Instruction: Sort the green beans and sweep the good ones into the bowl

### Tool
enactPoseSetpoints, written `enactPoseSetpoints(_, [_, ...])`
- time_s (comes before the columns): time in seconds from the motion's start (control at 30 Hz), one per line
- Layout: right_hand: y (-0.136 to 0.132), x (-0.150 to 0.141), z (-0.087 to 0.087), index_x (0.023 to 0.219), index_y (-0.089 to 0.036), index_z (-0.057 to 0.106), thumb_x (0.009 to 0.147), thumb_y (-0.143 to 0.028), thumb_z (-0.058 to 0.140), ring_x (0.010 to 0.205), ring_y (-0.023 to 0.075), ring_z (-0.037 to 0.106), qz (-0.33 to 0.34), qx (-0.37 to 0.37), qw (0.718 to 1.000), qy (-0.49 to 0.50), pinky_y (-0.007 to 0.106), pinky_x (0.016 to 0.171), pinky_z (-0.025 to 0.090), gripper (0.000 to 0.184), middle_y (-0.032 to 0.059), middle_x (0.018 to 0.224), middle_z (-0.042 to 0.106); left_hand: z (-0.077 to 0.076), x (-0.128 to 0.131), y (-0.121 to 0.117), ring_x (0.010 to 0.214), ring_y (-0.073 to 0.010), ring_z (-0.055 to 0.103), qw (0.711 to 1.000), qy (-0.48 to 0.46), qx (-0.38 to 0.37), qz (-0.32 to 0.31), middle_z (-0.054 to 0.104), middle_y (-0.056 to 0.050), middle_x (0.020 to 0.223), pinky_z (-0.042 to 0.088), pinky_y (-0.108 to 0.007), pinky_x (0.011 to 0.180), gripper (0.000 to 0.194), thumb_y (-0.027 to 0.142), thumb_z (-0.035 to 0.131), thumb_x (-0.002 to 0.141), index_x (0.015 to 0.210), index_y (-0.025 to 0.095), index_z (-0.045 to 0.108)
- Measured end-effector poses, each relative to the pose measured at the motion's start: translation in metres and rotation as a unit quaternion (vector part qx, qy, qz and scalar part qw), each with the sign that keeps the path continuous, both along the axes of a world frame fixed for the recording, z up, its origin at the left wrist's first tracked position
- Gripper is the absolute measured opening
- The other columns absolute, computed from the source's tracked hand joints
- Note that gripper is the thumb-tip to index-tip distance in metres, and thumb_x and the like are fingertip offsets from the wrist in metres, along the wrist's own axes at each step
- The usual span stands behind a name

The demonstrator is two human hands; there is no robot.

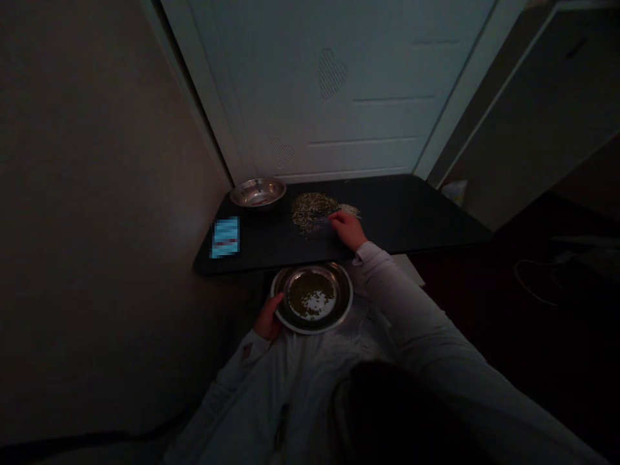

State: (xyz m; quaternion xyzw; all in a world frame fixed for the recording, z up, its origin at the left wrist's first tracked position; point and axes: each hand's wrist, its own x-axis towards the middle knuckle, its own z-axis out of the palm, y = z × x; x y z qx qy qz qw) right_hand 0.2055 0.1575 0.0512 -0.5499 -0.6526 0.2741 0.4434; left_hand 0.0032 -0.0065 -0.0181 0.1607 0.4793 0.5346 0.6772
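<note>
Head view: my right hand [346, 229] is over the dark table [416, 223], its fingers bent and drawn in close together, the thumb side toward the left. In this dim light I cannot tell whether I have anything pinched between the fingertips; a faint, blurred patch shows just beside them. Just left of this hand and a little beyond it lies a spread pile of seeds [312, 205], green and pale ones mixed. A smaller whitish pile [349, 210] sits right behind my knuckles, touching or nearly touching the bigger one.

My left hand [269, 318] is partly curled round the left side of a steel bowl [345, 294], with the thumb on the rim; the other fingers are mostly hidden. That bowl is just to the right of this hand, above my lap and by the near edge of the table, below my right hand. Inside it, green seeds [306, 290] cover much of the bottom, and a shiny bare patch shows through.

Ahead of my left hand, near the table's left end, is a blurred blue rectangle [226, 237]. Beyond that stands a second metal bowl [259, 187], well left of my right hand. Past both hands rises a white door [382, 71] with striped hearts.
</note>
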Motion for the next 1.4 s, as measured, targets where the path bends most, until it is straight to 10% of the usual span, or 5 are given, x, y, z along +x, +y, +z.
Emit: enactPoseSetpoints(1.4, [-0.002,-0.001,0.001,0.074,-0.015,0.057,0.063,-0.023,0.044,0.058,0.0105,0.048,0.035,-0.004,0.999,-0.001,0.024,0.058,0.035,0.018,-0.0025,0.06,0.053,0.007,0.004,0.0,0.1,-0.025,0.054,1.0,-0.024,0.008,0.002,0.07,-0.005,0.075,0.039,-0.033,0.089,0.019,0.031,0.061,0.059,0.07,0.017,0.066])
